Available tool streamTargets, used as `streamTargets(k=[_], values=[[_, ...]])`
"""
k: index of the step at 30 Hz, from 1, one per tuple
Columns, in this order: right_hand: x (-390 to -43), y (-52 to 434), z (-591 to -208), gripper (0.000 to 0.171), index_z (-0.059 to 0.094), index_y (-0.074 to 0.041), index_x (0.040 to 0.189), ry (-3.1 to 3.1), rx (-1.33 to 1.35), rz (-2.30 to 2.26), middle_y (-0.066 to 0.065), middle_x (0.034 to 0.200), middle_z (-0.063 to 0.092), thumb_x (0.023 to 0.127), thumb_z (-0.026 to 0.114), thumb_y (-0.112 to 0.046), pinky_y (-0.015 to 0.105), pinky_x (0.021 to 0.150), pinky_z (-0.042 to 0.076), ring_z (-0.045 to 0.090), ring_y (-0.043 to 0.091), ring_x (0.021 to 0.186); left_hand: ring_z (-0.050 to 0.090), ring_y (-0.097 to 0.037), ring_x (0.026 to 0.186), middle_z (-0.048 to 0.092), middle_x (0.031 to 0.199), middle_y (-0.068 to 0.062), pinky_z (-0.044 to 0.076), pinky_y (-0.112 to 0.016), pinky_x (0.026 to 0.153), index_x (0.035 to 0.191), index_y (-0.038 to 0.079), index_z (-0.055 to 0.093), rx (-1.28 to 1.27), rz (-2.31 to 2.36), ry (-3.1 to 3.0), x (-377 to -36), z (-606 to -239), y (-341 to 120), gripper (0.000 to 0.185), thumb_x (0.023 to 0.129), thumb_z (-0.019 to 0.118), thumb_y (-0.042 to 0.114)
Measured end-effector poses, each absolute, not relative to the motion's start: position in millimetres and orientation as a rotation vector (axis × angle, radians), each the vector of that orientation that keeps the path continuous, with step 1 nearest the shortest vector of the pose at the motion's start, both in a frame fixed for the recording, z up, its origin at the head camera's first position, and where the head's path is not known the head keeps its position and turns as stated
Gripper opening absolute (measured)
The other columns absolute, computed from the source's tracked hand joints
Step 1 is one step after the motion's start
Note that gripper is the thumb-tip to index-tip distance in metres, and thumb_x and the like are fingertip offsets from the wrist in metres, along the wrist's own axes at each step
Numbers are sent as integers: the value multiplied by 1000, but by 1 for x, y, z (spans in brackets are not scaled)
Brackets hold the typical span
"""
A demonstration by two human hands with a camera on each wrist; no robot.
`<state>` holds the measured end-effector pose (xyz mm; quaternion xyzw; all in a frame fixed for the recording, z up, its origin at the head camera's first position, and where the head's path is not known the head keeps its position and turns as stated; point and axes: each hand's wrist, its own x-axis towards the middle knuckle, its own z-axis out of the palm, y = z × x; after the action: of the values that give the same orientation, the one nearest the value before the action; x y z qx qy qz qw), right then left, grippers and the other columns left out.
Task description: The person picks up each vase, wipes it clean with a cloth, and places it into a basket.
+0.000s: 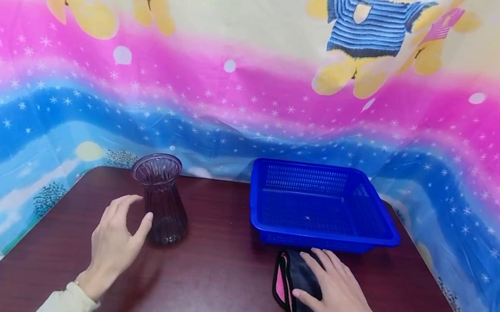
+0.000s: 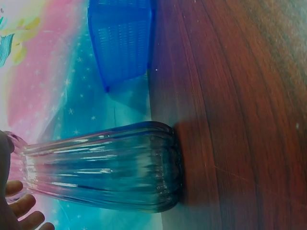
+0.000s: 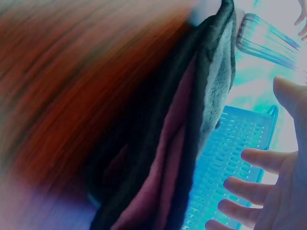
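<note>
A ribbed purple glass vase (image 1: 166,211) with a flared rim stands upright on the table's left side. Beside it is my left hand (image 1: 116,241), thumb and fingers spread apart and nothing held. In the left wrist view, fingers (image 2: 23,205) show near the vase's neck (image 2: 29,167); whether they touch it I cannot tell. A folded dark cloth (image 1: 298,271) with black edging, a pink inner side and a small loop lies on the right. Over it is my right hand (image 1: 338,296), fingers extended; the right wrist view shows them apart from the cloth (image 3: 216,91).
A blue plastic basket (image 1: 315,241) with perforated walls stands at the back right, just behind the cloth. The reddish-brown table (image 1: 202,283) ends at a printed curtain (image 1: 220,92) with bears and snowflakes, which hangs along the back and both sides.
</note>
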<state>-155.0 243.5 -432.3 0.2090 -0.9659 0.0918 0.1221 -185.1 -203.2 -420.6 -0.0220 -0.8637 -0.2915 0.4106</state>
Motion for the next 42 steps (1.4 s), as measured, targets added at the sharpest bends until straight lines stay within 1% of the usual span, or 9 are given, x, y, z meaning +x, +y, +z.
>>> streamTargets(k=[7, 10, 15, 23, 26, 31, 34, 42], values=[[-157, 252, -433, 75, 54, -21, 146, -2864, 597, 270, 14, 147, 55, 88, 64, -67, 64, 105, 44, 49, 41, 138, 59, -37, 114, 63, 130, -15, 49, -61, 76, 131, 9, 60, 55, -795, -2265, -191, -419, -208, 46, 91, 71, 27], [-159, 254, -433, 76, 54, -21, 146, -2875, 604, 257, 14, 147, 55, 88, 64, -67, 63, 105, 44, 49, 41, 137, 57, -37, 116, 62, 132, -15, 48, -61, 81, 136, 10, 57, 80, -829, -2299, -194, -417, -209, 50, 91, 70, 29], [-160, 258, -431, 75, 55, -20, 146, -2894, 609, 237, 13, 146, 56, 87, 66, -65, 63, 105, 44, 50, 40, 137, 52, -37, 125, 57, 138, -15, 46, -61, 89, 143, 10, 50, 73, -884, -2356, -199, -413, -209, 58, 93, 68, 33], [-162, 263, -427, 74, 56, -18, 144, -2945, 650, 265, 12, 145, 57, 89, 63, -66, 62, 106, 44, 52, 39, 135, 41, -44, 137, 46, 147, -24, 38, -63, 105, 152, 1, 33, -3, -942, -2433, -207, -410, -208, 75, 94, 67, 34], [-164, 267, -427, 73, 56, -16, 144, -2978, 693, 282, 13, 145, 57, 90, 64, -64, 62, 107, 44, 51, 39, 136, 37, -46, 140, 42, 151, -27, 35, -64, 110, 155, -1, 28, -17, -961, -2448, -211, -408, -209, 81, 94, 67, 36], [-169, 273, -428, 74, 56, -15, 144, -3054, 742, 291, 14, 147, 56, 88, 68, -61, 61, 109, 43, 50, 39, 138, 31, -47, 146, 33, 158, -30, 28, -64, 117, 158, -1, 21, -22, -1033, -2484, -217, -404, -209, 86, 96, 65, 38], [-172, 276, -428, 76, 55, -14, 144, -3085, 761, 305, 14, 147, 55, 86, 70, -61, 60, 109, 43, 49, 39, 139, 29, -47, 148, 32, 158, -30, 26, -64, 118, 158, 0, 21, -45, -1077, -2483, -221, -403, -209, 85, 96, 65, 37], [-176, 280, -431, 80, 54, -14, 146, -3134, 779, 314, 15, 148, 55, 84, 72, -61, 59, 109, 43, 50, 39, 139, 32, -45, 148, 38, 155, -28, 26, -63, 120, 154, 1, 29, -148, -1174, -2403, -231, -404, -209, 76, 96, 66, 32]])
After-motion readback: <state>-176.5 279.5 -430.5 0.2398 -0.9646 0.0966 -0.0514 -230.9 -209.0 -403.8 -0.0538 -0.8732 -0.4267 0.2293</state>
